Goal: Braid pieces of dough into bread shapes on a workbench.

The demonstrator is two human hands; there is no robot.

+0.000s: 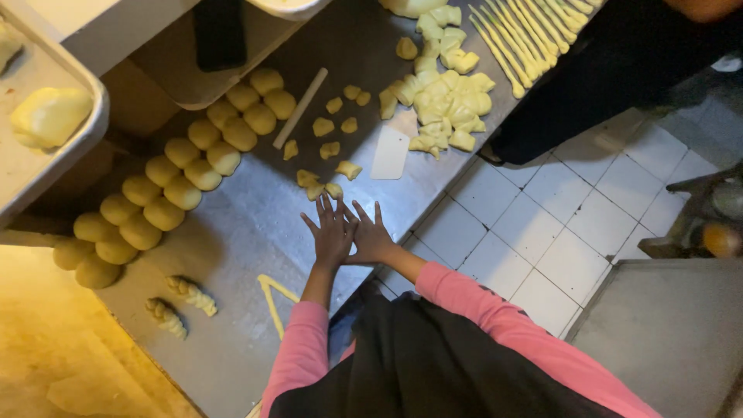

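A person in pink sleeves is pressing both hands flat on a steel worktable (255, 232); the left hand (331, 236) and right hand (371, 238) are lying side by side, touching, fingers spread open and grasping nothing visible; whether dough is lying beneath the palms cannot be told; small dough pieces (321, 184) are sitting just beyond the fingertips; 2 twisted dough pieces (179, 303) and a row of dough balls (174, 182) are lying to the left

Left hand (331, 234): palm down, fingers spread and extended flat. Right hand (371, 238): palm down, fingers spread, thumb side overlapping the left hand. Both forearms reach forward, converging at the hands; pink long sleeves cover each arm to above the wrist.
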